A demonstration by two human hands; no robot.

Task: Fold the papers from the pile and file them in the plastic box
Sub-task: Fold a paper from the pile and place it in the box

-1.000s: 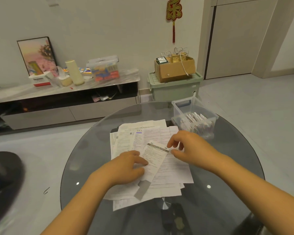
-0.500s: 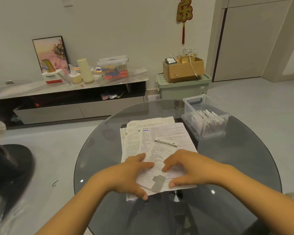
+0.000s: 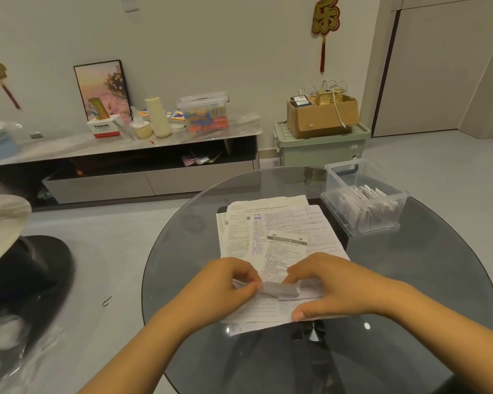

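At far left, a black chair (image 3: 26,268) stands on the grey floor. Behind it, a low console (image 3: 120,149) against the wall carries a framed picture (image 3: 101,86), a cream bottle (image 3: 158,116) and a lidded clear container (image 3: 204,112). On the round glass table (image 3: 182,251) lies the pile of papers (image 3: 268,220), printed sheets overlapping. At its near edge, the left hand (image 3: 225,285) pinches the lifted near end of the top leaflet (image 3: 285,251), fingers curled over the fold. Just beside it, the right hand (image 3: 328,282) grips the same raised end, its thumb pressed down on the sheets below. Farther right and back, the plastic box (image 3: 365,194) sits on the table, apart from the pile, with folded papers standing inside. Beyond it, a cardboard box (image 3: 322,115) rests on a green bin (image 3: 319,146).
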